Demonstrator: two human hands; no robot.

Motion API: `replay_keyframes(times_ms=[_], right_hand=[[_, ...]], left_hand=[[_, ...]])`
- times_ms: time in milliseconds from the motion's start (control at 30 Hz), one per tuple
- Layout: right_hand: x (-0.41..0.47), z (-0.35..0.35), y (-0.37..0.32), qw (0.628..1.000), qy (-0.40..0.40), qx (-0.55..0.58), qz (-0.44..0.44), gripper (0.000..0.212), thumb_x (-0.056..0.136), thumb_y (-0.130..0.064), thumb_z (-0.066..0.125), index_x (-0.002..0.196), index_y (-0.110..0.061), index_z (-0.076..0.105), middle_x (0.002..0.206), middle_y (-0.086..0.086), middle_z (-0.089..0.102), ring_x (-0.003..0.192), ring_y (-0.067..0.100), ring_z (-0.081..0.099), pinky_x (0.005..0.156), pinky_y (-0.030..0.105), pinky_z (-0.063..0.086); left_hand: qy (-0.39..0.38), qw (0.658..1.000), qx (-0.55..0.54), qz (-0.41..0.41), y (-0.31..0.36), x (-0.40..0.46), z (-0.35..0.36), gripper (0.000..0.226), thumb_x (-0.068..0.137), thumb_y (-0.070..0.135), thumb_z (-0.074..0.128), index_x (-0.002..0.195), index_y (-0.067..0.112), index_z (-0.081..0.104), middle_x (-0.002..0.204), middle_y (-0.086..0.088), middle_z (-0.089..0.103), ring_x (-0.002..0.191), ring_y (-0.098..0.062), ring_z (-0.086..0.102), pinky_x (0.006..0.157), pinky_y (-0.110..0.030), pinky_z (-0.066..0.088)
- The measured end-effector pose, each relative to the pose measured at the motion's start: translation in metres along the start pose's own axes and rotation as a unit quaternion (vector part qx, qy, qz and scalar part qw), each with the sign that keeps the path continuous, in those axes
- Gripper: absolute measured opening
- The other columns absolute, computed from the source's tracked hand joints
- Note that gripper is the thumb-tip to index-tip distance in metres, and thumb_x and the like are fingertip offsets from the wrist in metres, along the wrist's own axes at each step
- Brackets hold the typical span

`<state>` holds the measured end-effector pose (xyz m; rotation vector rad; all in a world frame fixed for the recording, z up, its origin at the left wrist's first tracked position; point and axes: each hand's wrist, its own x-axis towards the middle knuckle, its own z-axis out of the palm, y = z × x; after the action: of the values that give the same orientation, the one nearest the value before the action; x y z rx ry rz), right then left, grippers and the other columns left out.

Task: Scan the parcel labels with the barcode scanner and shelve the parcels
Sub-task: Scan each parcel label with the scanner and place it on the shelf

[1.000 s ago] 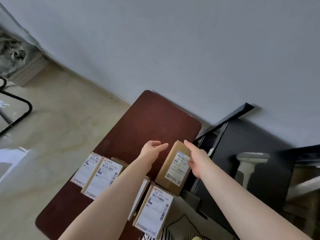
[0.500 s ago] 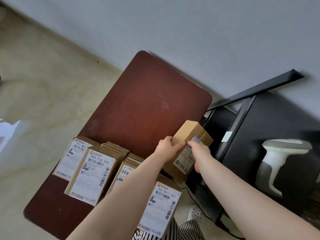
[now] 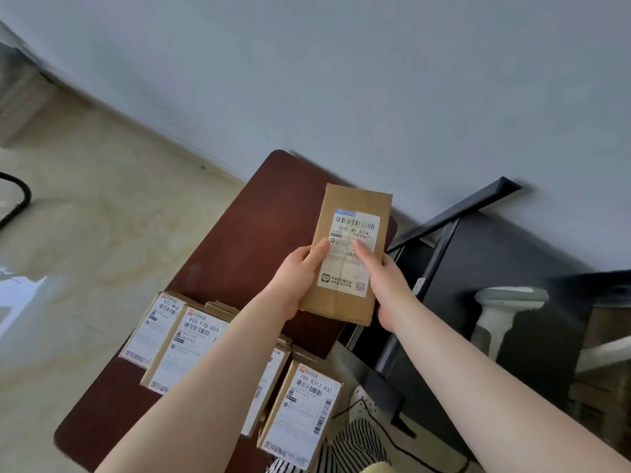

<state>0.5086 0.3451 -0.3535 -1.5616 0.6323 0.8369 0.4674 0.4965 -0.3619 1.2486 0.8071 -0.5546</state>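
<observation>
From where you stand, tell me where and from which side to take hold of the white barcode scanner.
Grip the barcode scanner by its handle, the narrower upright part below the wide head. It stands upright against the dark shelf unit, to the right of the held parcel, so coming in from the left with the right hand looks easiest, fingers wrapping the handle. Its base is hidden, so I cannot tell how it is seated.
</observation>
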Motion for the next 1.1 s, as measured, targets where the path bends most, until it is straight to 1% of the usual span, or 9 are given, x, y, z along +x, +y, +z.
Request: replay_keyframes(times_ms=[100, 200, 300, 400, 567, 700, 867, 967, 1100], right_hand=[[-0.028, -0.013, -0.019, 0.999, -0.007, 0.016, -0.034, 0.053, 0.082, -0.055, 0.073, 0.124, -0.025, 0.061, 0.104, -0.002, 0.077, 0.093, 0.018, 0.074, 0.073, 0.037, 0.059], [-0.063, -0.038, -0.034, 0.997, -0.034, 0.027, -0.057, 0.043, 0.083, -0.052, 0.072, 0.117, -0.028, 0.065, 0.100, -0.001, 0.078, 0.091, 0.020, 0.075, 0.073, 0.039, 0.058], [-0.095, -0.067, -0.038, 0.993, -0.064, -0.001, -0.101, 0.053, 0.072, -0.051, 0.075, 0.120, -0.031, 0.063, 0.103, -0.002, 0.077, 0.098, 0.022, 0.073, 0.080, 0.042, 0.057], [-0.115, -0.094, -0.031, 0.988, -0.078, -0.017, -0.134, 0.063, 0.066, -0.050, 0.077, 0.124, -0.031, 0.061, 0.108, -0.002, 0.076, 0.104, 0.022, 0.071, 0.096, 0.049, 0.053], [-0.127, -0.130, -0.017, 0.985, -0.070, -0.014, -0.154, 0.072, 0.062, -0.056, 0.078, 0.126, -0.029, 0.061, 0.109, -0.002, 0.076, 0.104, 0.021, 0.071, 0.099, 0.052, 0.053], [-0.124, -0.150, -0.005, 0.986, -0.061, -0.014, -0.156, 0.084, 0.061, -0.061, 0.078, 0.133, -0.024, 0.057, 0.115, -0.001, 0.074, 0.106, 0.020, 0.070, 0.100, 0.050, 0.052], [-0.114, -0.173, 0.018, 0.978, 0.064, -0.042, -0.196, 0.061, 0.086, -0.048, 0.070, 0.137, -0.022, 0.047, 0.124, -0.004, 0.059, 0.110, 0.014, 0.059, 0.087, 0.028, 0.050], [-0.097, -0.195, 0.038, 0.946, 0.244, -0.072, -0.201, 0.055, 0.086, -0.044, 0.073, 0.129, -0.018, 0.051, 0.118, 0.000, 0.057, 0.108, 0.021, 0.058, 0.087, 0.036, 0.051], [-0.078, -0.203, 0.060, 0.941, 0.275, -0.156, -0.119, 0.070, 0.083, -0.049, 0.074, 0.134, -0.011, 0.046, 0.124, 0.008, 0.056, 0.115, 0.029, 0.057, 0.086, 0.042, 0.052]], left_hand=[[-0.015, 1.000, -0.012, 0.018, 0.016, -0.031, 0.012, 0.052, 0.096, 0.053, 0.059, 0.134, 0.018, 0.057, 0.107, 0.001, 0.077, 0.091, -0.015, 0.076, 0.073, -0.032, 0.061], [-0.054, 0.998, -0.002, 0.027, 0.020, -0.066, 0.028, 0.063, 0.089, 0.047, 0.070, 0.145, 0.030, 0.044, 0.114, 0.001, 0.076, 0.104, -0.019, 0.073, 0.093, -0.045, 0.058], [-0.064, 0.997, 0.006, 0.045, 0.022, -0.095, 0.047, 0.061, 0.088, 0.043, 0.073, 0.142, 0.037, 0.046, 0.114, 0.002, 0.076, 0.109, -0.022, 0.071, 0.101, -0.053, 0.053], [-0.066, 0.996, 0.007, 0.061, 0.020, -0.113, 0.067, 0.067, 0.083, 0.046, 0.074, 0.142, 0.033, 0.047, 0.113, 0.000, 0.076, 0.109, -0.024, 0.071, 0.098, -0.054, 0.055], [-0.082, 0.994, 0.037, 0.057, 0.013, -0.134, 0.102, 0.066, 0.083, 0.041, 0.074, 0.142, 0.027, 0.048, 0.116, 0.000, 0.074, 0.105, -0.021, 0.072, 0.076, -0.038, 0.060], [-0.064, 0.995, 0.054, 0.059, 0.010, -0.134, 0.121, 0.067, 0.085, 0.040, 0.075, 0.144, 0.024, 0.048, 0.119, -0.002, 0.073, 0.105, -0.023, 0.072, 0.074, -0.037, 0.060], [-0.025, 0.996, 0.062, 0.056, 0.002, -0.129, 0.137, 0.068, 0.086, 0.036, 0.077, 0.146, 0.026, 0.045, 0.121, -0.001, 0.071, 0.105, -0.023, 0.072, 0.077, -0.041, 0.061], [0.014, 0.997, 0.043, 0.061, -0.001, -0.125, 0.133, 0.066, 0.086, 0.034, 0.077, 0.144, 0.028, 0.046, 0.121, 0.001, 0.072, 0.105, -0.022, 0.072, 0.075, -0.039, 0.061], [0.059, 0.996, 0.031, 0.066, -0.004, -0.125, 0.123, 0.063, 0.087, 0.033, 0.077, 0.142, 0.028, 0.047, 0.120, 0.000, 0.071, 0.105, -0.022, 0.071, 0.079, -0.041, 0.060]])
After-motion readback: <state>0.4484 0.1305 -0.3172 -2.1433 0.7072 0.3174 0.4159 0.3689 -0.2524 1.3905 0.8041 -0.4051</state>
